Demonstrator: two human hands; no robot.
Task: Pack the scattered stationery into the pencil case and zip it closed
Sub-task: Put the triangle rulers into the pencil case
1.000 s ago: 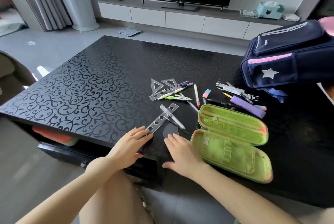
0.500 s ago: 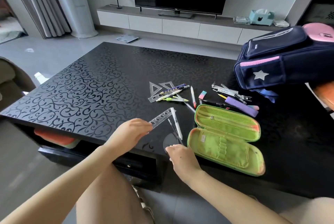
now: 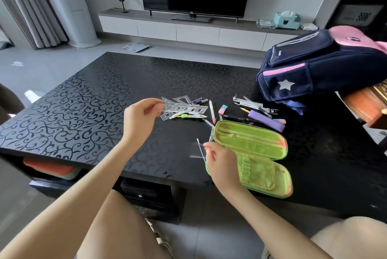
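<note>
The green pencil case (image 3: 259, 158) lies wide open on the black table (image 3: 83, 112), its two halves showing. My left hand (image 3: 140, 116) holds a clear stencil ruler (image 3: 186, 109) lifted above the table, over a pile of set squares and pens (image 3: 188, 113). My right hand (image 3: 219, 160) pinches a clear protractor (image 3: 199, 151) held on edge at the case's left end. More pens, a pink and blue eraser (image 3: 222, 109), a white pen with a red tip (image 3: 212, 112) and a purple case (image 3: 267, 121) lie behind the pencil case.
A navy and pink backpack (image 3: 322, 70) sits at the table's far right. An orange item (image 3: 50, 169) rests on the shelf under the table. My knees are at the table's near edge. A TV unit stands beyond.
My left hand has lifted the stencil ruler off the table and carried it away from me. My right hand has picked up the protractor and raised it on edge.
</note>
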